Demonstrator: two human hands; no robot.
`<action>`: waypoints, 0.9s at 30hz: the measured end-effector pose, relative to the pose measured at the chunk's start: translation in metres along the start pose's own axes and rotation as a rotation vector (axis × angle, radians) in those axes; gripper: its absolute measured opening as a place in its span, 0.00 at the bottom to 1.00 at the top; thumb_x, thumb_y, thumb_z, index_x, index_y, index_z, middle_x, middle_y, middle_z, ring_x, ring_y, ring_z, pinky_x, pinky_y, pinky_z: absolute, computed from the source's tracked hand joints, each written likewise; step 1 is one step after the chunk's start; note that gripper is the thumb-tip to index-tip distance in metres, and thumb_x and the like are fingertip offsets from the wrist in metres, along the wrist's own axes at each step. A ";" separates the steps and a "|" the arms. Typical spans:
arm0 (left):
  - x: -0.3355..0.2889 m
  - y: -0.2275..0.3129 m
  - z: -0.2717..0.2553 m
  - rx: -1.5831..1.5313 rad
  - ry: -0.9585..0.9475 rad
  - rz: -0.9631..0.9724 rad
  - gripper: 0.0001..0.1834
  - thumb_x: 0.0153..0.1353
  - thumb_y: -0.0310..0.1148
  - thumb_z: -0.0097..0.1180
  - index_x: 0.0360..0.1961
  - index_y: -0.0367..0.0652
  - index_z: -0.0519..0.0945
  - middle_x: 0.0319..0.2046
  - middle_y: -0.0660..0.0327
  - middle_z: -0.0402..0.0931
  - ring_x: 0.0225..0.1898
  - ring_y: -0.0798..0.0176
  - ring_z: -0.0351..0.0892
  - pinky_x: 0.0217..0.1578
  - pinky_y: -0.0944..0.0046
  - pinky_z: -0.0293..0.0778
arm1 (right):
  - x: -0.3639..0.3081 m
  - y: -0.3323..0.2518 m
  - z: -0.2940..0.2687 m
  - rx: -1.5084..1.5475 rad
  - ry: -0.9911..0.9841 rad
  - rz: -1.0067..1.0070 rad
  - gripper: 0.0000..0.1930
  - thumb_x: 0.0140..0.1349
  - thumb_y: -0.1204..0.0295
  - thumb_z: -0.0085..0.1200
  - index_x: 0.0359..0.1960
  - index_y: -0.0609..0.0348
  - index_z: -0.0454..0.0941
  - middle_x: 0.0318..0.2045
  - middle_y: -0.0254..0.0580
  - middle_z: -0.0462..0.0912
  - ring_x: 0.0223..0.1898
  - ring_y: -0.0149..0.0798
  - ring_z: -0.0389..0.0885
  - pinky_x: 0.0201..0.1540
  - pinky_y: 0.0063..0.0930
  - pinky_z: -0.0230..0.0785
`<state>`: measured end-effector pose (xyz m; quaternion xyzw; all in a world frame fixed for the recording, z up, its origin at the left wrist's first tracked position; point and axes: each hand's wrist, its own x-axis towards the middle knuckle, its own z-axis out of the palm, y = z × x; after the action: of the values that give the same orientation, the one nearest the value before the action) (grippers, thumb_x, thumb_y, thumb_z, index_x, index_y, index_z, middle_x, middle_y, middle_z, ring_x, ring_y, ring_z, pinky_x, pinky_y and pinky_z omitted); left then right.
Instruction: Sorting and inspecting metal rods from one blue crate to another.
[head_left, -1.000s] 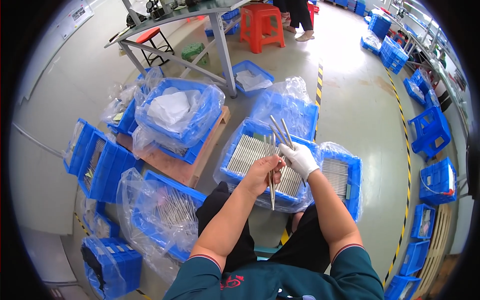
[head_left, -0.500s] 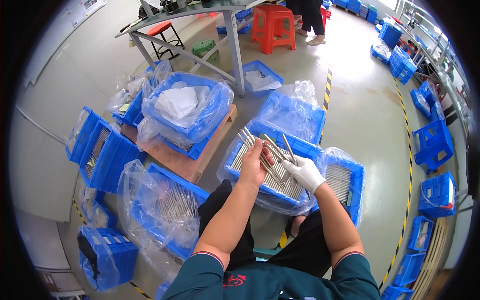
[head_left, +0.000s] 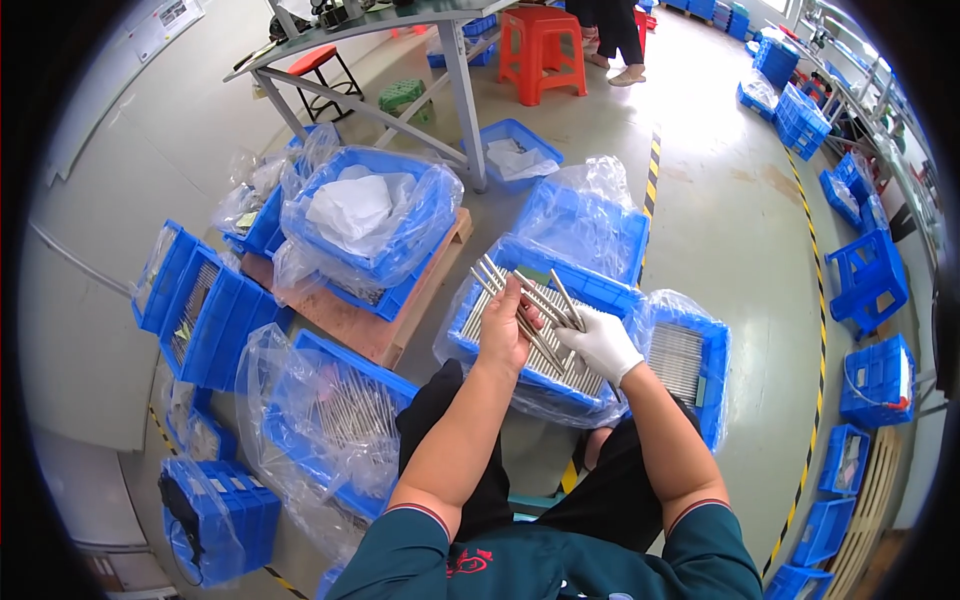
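My bare left hand [head_left: 507, 330] is closed around several thin metal rods [head_left: 490, 274], which fan out past its fingers. Beside it my right hand [head_left: 603, 345], in a white glove, grips more metal rods [head_left: 562, 288] that slant up and to the left. Both hands are close together above a blue crate [head_left: 622, 296] lined with clear plastic, where many similar rods lie in a row. The fingertips of the right hand are partly hidden behind the rods and the glove.
To the right stands a blue crate [head_left: 712, 385] of rods; another crate [head_left: 300, 437] with loose rods sits left of my legs. Plastic-lined crates [head_left: 405, 262] rest on a wooden pallet [head_left: 330, 318]. Farther off are a table [head_left: 465, 100], a red stool [head_left: 540, 55] and a person's legs [head_left: 620, 35].
My right hand has shifted slightly left and up, nearer the left hand, and its rods have moved with it. The left hand keeps its grip almost in place.
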<state>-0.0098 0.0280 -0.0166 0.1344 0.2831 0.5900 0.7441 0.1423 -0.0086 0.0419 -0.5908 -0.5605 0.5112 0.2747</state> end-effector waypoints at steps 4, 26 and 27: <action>0.002 -0.004 -0.004 0.054 0.003 0.017 0.16 0.60 0.45 0.56 0.32 0.40 0.75 0.19 0.69 0.66 0.19 0.73 0.66 0.19 0.72 0.67 | 0.001 0.001 0.003 0.020 0.048 -0.050 0.11 0.57 0.68 0.51 0.36 0.64 0.76 0.21 0.40 0.80 0.15 0.29 0.75 0.19 0.24 0.68; -0.009 -0.013 0.006 0.292 0.091 -0.034 0.20 0.64 0.49 0.49 0.30 0.40 0.76 0.16 0.71 0.57 0.15 0.76 0.57 0.15 0.74 0.57 | 0.009 0.016 0.006 0.484 -0.077 0.171 0.07 0.60 0.68 0.51 0.35 0.58 0.71 0.17 0.31 0.71 0.10 0.21 0.62 0.11 0.16 0.49; -0.008 -0.013 0.004 0.308 0.081 -0.042 0.21 0.63 0.50 0.50 0.31 0.40 0.76 0.16 0.71 0.57 0.15 0.76 0.57 0.15 0.75 0.57 | 0.008 0.015 0.007 0.484 -0.075 0.171 0.07 0.60 0.68 0.51 0.35 0.58 0.71 0.17 0.31 0.71 0.10 0.21 0.62 0.11 0.16 0.49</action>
<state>0.0016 0.0178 -0.0180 0.2171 0.4030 0.5287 0.7148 0.1399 -0.0061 0.0238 -0.5337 -0.3796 0.6735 0.3428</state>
